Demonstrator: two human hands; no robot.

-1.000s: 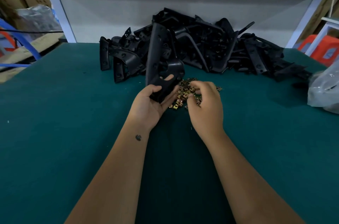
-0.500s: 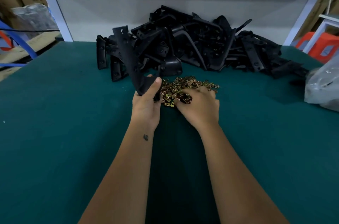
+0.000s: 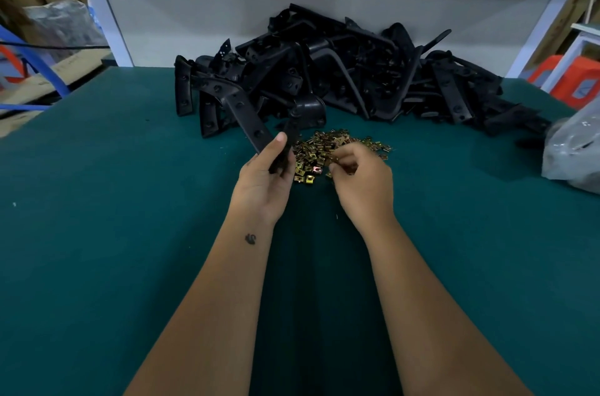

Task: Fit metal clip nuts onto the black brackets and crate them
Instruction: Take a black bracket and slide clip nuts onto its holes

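Note:
My left hand grips the near end of a long black bracket, which slants up and to the left with its holes facing me. A small heap of brass-coloured clip nuts lies on the green mat just right of that hand. My right hand sits over the near right side of the heap with its fingers curled down into the nuts; whatever they pinch is hidden. A big pile of black brackets lies behind, against the back panel.
The green mat covers the whole bench. A grey plastic bag lies at the right edge. White shelf uprights frame the back. Cardboard boxes and blue tubing stand beyond the left edge, an orange stool beyond the right.
The bracket in my left hand has swung from upright to slanting up-left. My right hand has drawn back slightly toward me over the nuts.

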